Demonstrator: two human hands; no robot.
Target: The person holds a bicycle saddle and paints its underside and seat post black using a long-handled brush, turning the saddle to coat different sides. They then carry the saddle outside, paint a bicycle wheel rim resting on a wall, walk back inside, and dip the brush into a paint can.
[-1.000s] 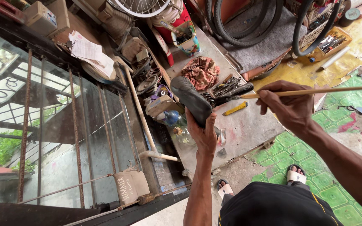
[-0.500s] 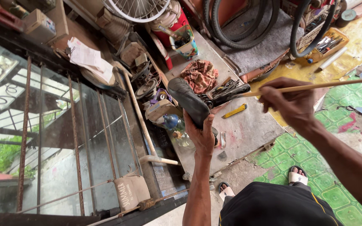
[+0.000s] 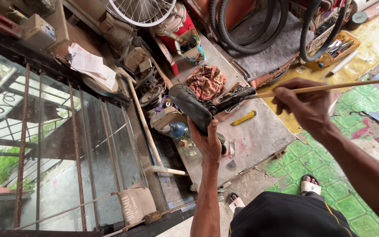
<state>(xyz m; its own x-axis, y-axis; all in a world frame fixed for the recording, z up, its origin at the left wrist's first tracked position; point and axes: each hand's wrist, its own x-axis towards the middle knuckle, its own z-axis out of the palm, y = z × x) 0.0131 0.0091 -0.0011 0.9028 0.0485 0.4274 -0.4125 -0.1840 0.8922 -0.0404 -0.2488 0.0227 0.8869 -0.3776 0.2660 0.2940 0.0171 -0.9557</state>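
Note:
My left hand (image 3: pixel 208 142) grips a black bicycle saddle (image 3: pixel 190 106) from below, holding it up over a grey concrete slab (image 3: pixel 259 136). The saddle's springs and rails (image 3: pixel 224 103) face my right side. My right hand (image 3: pixel 305 105) pinches a long thin wooden stick (image 3: pixel 356 84) whose dark brush end (image 3: pixel 237 95) touches the saddle's underside. The stick runs off to the right edge of the view.
A yellow utility knife (image 3: pixel 243 117) and a crumpled patterned rag (image 3: pixel 207 81) lie on the slab. Tyres (image 3: pixel 242 30), a spoked wheel (image 3: pixel 139 9) and a yellow tool tray (image 3: pixel 338 46) stand at the back. A barred window (image 3: pixel 44 145) fills the left. My sandalled feet (image 3: pixel 310 184) stand on green tiles.
The saddle and both hands stay nearly in place; the view has shifted slightly, and the stick's brush end stays against the saddle's underside.

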